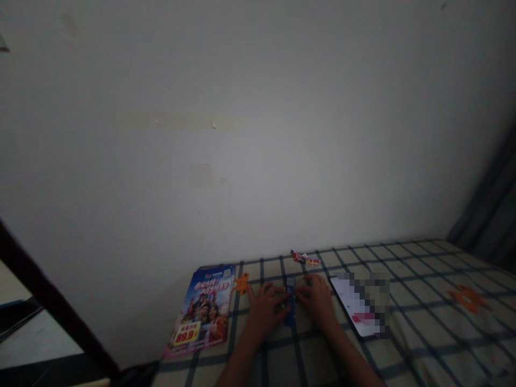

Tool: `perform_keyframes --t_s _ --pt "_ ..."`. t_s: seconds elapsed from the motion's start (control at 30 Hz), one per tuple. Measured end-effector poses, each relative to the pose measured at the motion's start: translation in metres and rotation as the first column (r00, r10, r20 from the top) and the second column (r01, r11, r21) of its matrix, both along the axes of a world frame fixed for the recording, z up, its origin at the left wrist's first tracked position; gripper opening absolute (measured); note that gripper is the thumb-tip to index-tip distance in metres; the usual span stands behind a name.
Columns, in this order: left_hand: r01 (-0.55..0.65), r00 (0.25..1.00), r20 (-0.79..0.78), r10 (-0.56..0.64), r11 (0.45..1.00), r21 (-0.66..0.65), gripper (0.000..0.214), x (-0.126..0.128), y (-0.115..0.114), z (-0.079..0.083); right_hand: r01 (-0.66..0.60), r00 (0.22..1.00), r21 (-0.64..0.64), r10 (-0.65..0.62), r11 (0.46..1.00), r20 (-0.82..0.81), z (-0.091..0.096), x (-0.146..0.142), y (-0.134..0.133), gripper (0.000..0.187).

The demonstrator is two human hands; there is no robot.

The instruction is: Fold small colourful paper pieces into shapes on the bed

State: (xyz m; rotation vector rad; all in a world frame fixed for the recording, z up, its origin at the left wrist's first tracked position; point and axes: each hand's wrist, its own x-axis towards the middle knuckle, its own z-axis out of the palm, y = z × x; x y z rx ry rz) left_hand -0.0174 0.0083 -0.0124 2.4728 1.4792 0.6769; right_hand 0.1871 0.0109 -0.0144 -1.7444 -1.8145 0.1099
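A narrow folded strip of blue printed paper [291,314] lies upright in the picture on the checked cloth, a small pale square at its top end. My left hand [266,309] is on its left side, fingers bent and touching the paper's edge. From the right, my right hand [316,298] pinches the opposite edge with curled fingers. Left of my hands is a stack of printed flyers [205,309], blue at the top, with "89.9" in a yellow box. Their colours resemble the strip's.
A phone [355,303] with a lit, partly blurred screen lies right of my right hand. A crumpled printed paper piece [305,259] rests near the wall [282,134]. The checked cloth [427,322] has orange figures. A dark slanting bar [52,295] stands at left.
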Motion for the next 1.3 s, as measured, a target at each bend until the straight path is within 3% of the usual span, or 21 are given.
perform_keyframes --t_s 0.37,0.63,0.93,1.07,1.3 --pt "-0.002 1.0 -0.006 0.002 1.0 -0.017 0.034 -0.001 0.0 0.001 0.149 0.985 0.041 -0.152 0.988 0.076 0.004 -0.009 0.016 0.015" --pt "-0.003 1.0 0.0 0.003 1.0 -0.017 0.033 -0.001 0.002 -0.003 0.188 0.976 0.092 -0.196 0.978 0.097 0.004 -0.013 0.022 0.015" --pt "-0.01 1.0 -0.024 0.01 1.0 0.002 0.032 0.001 -0.002 0.002 0.084 0.996 0.171 -0.09 0.982 0.028 -0.005 -0.003 0.03 0.017" --pt "-0.009 1.0 0.004 0.009 1.0 0.007 0.035 0.002 -0.003 0.002 0.02 0.999 0.132 -0.024 0.991 0.031 -0.006 -0.004 0.029 0.015" --pt "-0.032 0.999 -0.002 0.032 0.998 0.058 0.031 0.003 -0.003 0.001 0.016 0.999 0.069 -0.02 0.997 0.047 -0.004 -0.005 0.025 0.017"
